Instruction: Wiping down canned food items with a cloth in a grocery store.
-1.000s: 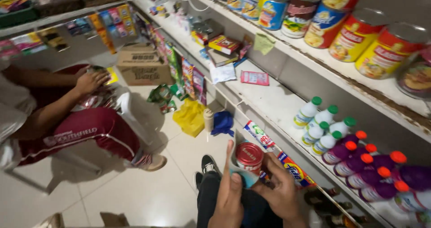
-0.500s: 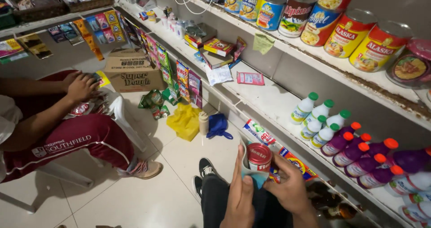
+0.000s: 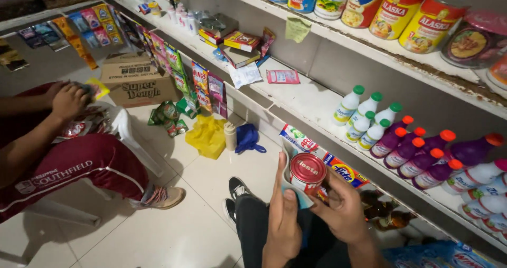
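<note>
While the can (image 3: 307,173) sits low in front of the shelf (image 3: 311,101), the left hand (image 3: 283,215) presses a blue cloth (image 3: 296,196) against its side and the right hand (image 3: 343,207) grips its other side. To wipe it well, I'd turn it slowly inside the cloth (thumb firm), keeping it upright.

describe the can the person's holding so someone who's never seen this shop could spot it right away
Start at the long white shelf on the right with white and purple bottles; just below and in front of it, over the person's lap, are the left hand and right hand. Between them sits a small can with a red top, wrapped in a light blue cloth. Unlike the big cans on the upper shelf, it is off the shelf.
</note>
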